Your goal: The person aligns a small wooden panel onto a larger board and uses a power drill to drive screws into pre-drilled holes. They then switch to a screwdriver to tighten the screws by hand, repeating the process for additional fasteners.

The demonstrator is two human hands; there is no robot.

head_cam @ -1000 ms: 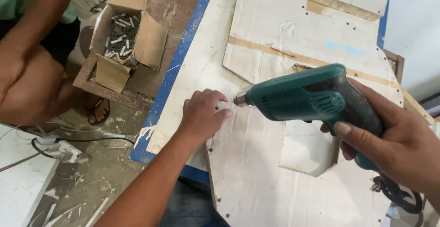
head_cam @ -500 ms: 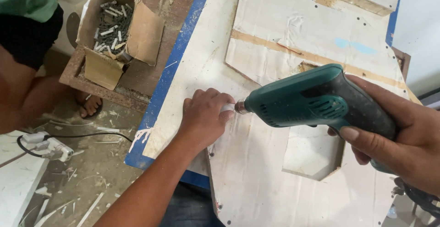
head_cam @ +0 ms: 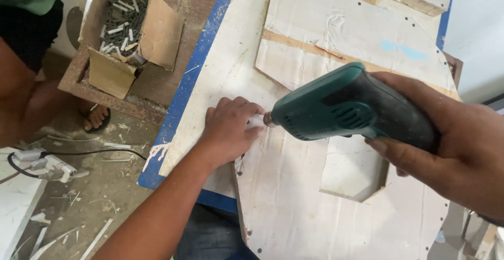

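Observation:
My right hand (head_cam: 451, 144) grips a teal and black electric drill (head_cam: 341, 108), held level with its chuck pointing left. My left hand (head_cam: 228, 129) rests on a whitish plywood panel (head_cam: 294, 202), fingers curled around something small and white at the drill's tip; the bit itself is hidden behind those fingers. The panel has rows of small screw holes along its edges and a cut-out opening (head_cam: 352, 171) below the drill. It lies on a larger white board with a blue edge (head_cam: 181, 102).
An open cardboard box (head_cam: 131, 26) of grey and white wall plugs sits on a wooden tray at the upper left. Another person's leg and sandalled foot (head_cam: 94, 115) are at the left. A white power strip (head_cam: 50, 165) lies on the dusty floor.
The view has shifted and closed in slightly. The drill tip has stayed at my left hand's fingers, and both hands keep their hold.

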